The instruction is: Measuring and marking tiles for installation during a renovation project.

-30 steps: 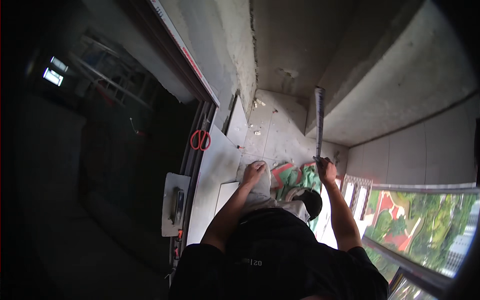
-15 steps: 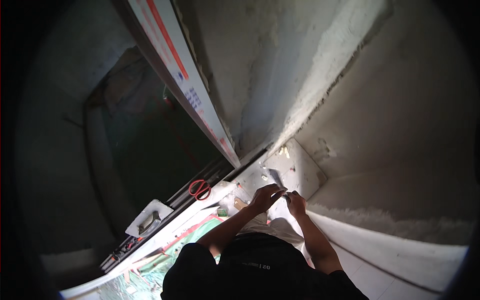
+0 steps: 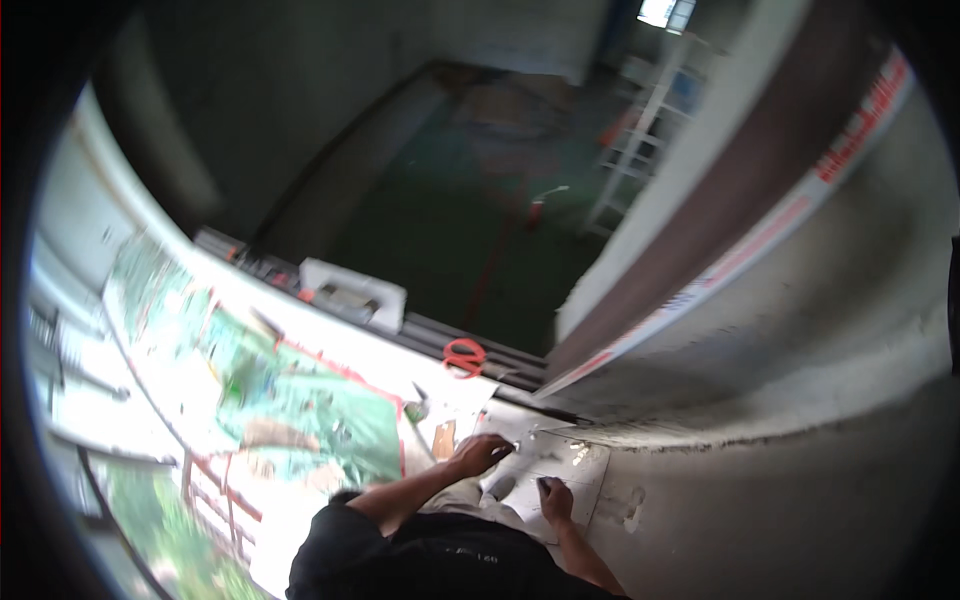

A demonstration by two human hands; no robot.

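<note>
My left hand (image 3: 484, 456) reaches over the pale tiled floor (image 3: 520, 420), fingers bent together at a small whitish bit too blurred to name. To its right and a little nearer me, my right hand (image 3: 555, 499) is closed, and whatever it may hold is hidden. The two hands are apart. Small light-coloured scraps (image 3: 579, 453) lie on the tile beyond them. A brown piece (image 3: 443, 440) of wood or card is beside my left wrist. Farther off, a red double-looped thing (image 3: 463, 358), like scissor handles, rests at the dark door track (image 3: 510, 370).
A plastering trowel (image 3: 352, 296) lies along the track. Green sheeting (image 3: 330, 410) with red tape covers the floor at left. A dark frame post (image 3: 735, 220) with a printed strip and a rough wall (image 3: 800, 480) stand at right. A ladder (image 3: 650, 130) is in the dark room beyond.
My view has swung left, bringing the dark room and bright green-covered floor into sight. My hands, earlier together at a thin greyish thing, have come apart.
</note>
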